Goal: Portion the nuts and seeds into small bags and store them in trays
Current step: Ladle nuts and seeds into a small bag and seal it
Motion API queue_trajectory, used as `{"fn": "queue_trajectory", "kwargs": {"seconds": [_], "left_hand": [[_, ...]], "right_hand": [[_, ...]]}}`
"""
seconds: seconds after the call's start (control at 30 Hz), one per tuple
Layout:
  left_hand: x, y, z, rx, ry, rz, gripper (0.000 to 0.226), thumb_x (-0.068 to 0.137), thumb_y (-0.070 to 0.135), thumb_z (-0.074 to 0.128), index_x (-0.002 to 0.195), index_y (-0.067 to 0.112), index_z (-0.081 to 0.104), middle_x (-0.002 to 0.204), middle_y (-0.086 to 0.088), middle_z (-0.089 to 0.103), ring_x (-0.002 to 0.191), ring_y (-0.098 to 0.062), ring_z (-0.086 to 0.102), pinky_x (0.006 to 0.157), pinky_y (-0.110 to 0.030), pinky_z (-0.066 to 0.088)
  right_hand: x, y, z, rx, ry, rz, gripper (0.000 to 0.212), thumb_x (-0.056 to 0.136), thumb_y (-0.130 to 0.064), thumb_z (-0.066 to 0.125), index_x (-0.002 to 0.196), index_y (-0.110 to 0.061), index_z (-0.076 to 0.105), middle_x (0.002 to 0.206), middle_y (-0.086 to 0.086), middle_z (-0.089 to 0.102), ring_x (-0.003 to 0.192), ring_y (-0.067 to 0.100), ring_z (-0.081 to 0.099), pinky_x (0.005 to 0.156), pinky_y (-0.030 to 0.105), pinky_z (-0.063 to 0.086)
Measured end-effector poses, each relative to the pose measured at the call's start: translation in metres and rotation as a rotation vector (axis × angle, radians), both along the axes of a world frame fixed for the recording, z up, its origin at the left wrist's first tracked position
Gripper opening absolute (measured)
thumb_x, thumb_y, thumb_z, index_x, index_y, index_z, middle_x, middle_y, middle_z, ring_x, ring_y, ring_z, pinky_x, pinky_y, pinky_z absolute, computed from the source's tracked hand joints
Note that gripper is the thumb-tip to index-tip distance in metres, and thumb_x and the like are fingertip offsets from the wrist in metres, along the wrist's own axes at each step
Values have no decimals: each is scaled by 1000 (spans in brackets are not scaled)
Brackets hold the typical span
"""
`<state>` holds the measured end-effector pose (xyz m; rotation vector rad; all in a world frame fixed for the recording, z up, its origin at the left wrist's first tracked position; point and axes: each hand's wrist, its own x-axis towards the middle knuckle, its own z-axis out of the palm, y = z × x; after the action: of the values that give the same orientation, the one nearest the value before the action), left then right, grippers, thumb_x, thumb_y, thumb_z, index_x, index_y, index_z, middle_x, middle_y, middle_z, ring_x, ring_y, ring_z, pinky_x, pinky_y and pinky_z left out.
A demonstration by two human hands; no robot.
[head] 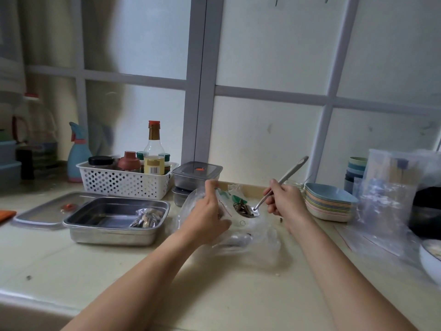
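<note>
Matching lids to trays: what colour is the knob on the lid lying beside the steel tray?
The knob is orange-red; head view.

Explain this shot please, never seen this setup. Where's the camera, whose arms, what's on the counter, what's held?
There is no robot here: a person works with bare hands. The one picture comes from a wide-angle camera worn on the head, looking forward and down, so both arms enter from the bottom. The left hand grips a small clear bag. The right hand holds a metal spoon by its handle; the bowl carries dark seeds, close to the bag. On the counter, left of the hands, stands a steel tray with one filled bag inside and a clear lid beside it. Behind are a white basket of bottles and lidded containers. To the right are stacked coloured plates and clear plastic bags.
</note>
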<state>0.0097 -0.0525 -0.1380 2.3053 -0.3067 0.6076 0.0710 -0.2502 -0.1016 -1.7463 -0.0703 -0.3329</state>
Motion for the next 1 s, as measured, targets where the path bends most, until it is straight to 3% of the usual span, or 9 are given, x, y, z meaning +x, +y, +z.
{"fn": "queue_trajectory", "kwargs": {"seconds": [0.17, 0.33, 0.47, 0.57, 0.7, 0.83, 1.0], "left_hand": [[2, -3, -3, 52, 62, -62, 83, 83, 6, 73, 141, 21, 14, 63, 5, 57, 55, -5, 49, 53, -17, 40], [-1, -6, 1, -6, 38, -95, 76, 84, 12, 77, 136, 22, 22, 74, 7, 59, 66, -2, 57, 62, -12, 45], [-1, -8, -1, -87, 86, -148, 74, 85, 11, 76, 133, 25, 22, 70, 7, 58, 56, 0, 55, 61, -21, 49], [-1, -8, -3, -111, 106, -157, 72, 86, 14, 76, 131, 27, 21, 71, 5, 61, 58, -6, 56, 65, -28, 52], [2, -8, -5, -111, 113, -146, 73, 86, 19, 77, 131, 27, 20, 77, 3, 64, 64, -10, 58, 67, -25, 51], [5, -8, -10, -82, 111, -147, 76, 84, 26, 80, 131, 30, 20, 90, -3, 65, 81, -17, 63, 80, -33, 56], [7, -9, -12, -84, 102, -134, 81, 83, 32, 81, 133, 28, 18, 84, 3, 59, 73, -11, 57, 68, -24, 44]], "right_hand": [[-5, 3, 0, -44, -27, 17, 43, 108, -30, 49, 83, -2, 69, 60, 5, 61, 43, 14, 54, 48, 26, 42], [-10, 7, 1, -150, -112, -39, 45, 108, -35, 49, 80, -6, 71, 60, 1, 66, 45, 13, 60, 55, 27, 45], [-15, 9, 3, -203, -183, -83, 44, 108, -34, 49, 80, -7, 70, 62, 2, 68, 41, 9, 58, 49, 16, 44], [-18, 12, 4, -245, -267, -102, 43, 107, -34, 50, 79, -8, 69, 63, 3, 69, 40, 8, 59, 43, 11, 41], [-22, 19, 5, -318, -437, -97, 39, 105, -32, 55, 76, -9, 67, 60, 3, 67, 39, 7, 58, 42, 13, 43], [-26, 28, 6, -404, -610, -78, 38, 104, -32, 59, 74, -9, 65, 55, 0, 64, 37, 7, 58, 45, 22, 50], [-27, 35, 8, -543, -870, -14, 35, 103, -28, 61, 75, -7, 61, 53, 0, 56, 42, 19, 56, 46, 37, 46]]}}
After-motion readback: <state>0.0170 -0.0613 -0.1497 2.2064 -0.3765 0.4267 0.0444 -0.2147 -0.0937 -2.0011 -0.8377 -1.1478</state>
